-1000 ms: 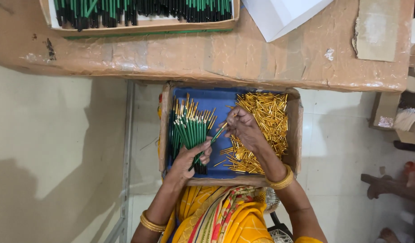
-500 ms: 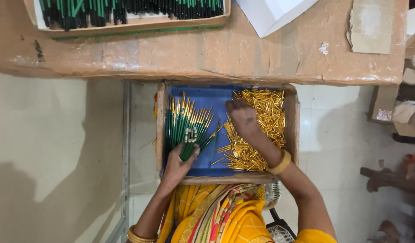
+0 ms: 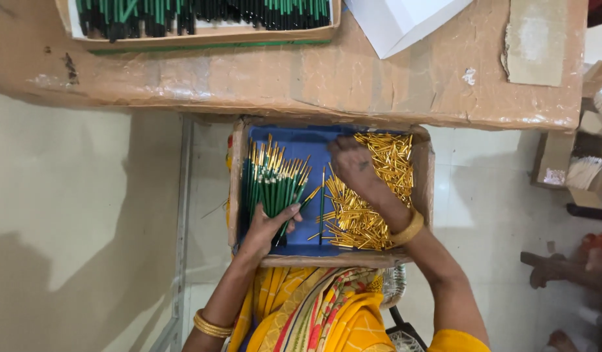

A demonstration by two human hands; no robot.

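A shallow cardboard tray [image 3: 236, 195] rests on the person's lap, below the edge of the cardboard-covered surface [image 3: 314, 78]. In it, green pencils with gold tips [image 3: 271, 186] lie at the left, a heap of small gold metal tubes [image 3: 379, 195] at the right. The left hand [image 3: 265, 228] lies on the pencils, the right hand [image 3: 353, 166] on the tubes. A second cardboard tray of pencils [image 3: 203, 16] sits on the surface behind.

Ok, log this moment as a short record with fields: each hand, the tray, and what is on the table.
left hand: grips a bundle of green sticks with gold tips
right hand: reaches into the pile of gold tubes, palm down
tray: cardboard box with blue lining, on the lap
single stick: lies alone between bundle and pile
table: brown, with a second box of green sticks and white paper
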